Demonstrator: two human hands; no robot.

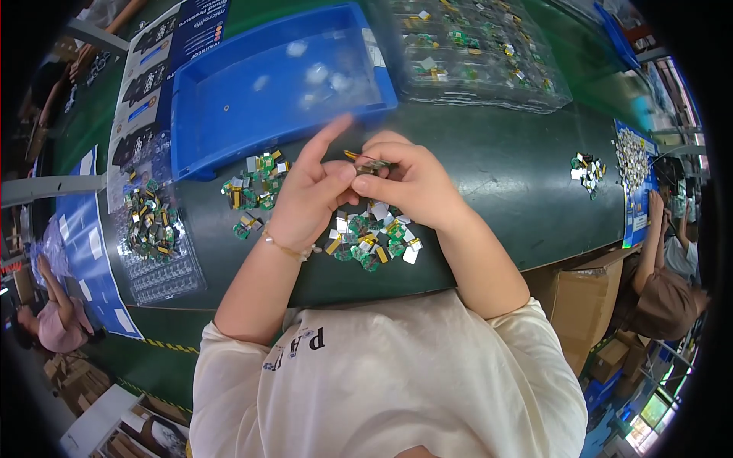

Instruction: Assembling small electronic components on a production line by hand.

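Over the green table, my two hands meet in front of my chest. My right hand [405, 177] pinches a small circuit board [375, 163], from which a thin orange-yellow strip sticks out. Thumb and bent fingers of my left hand [311, 179] close on the board's left side, while its index finger points up and is smeared by motion. Fingers hide much of the board. Just below the hands lies a loose pile of small circuit boards [372, 238], green with silver and yellow parts. A second pile of circuit boards [256, 183] lies left of my left hand.
Beyond my hands sits a blue bin [282, 128] with a few whitish pieces. Stacked clear trays [481, 95] of boards stand far right of it. More boards rest on a clear tray [164, 278] at left. A small heap [588, 174] lies right; other people work at both sides.
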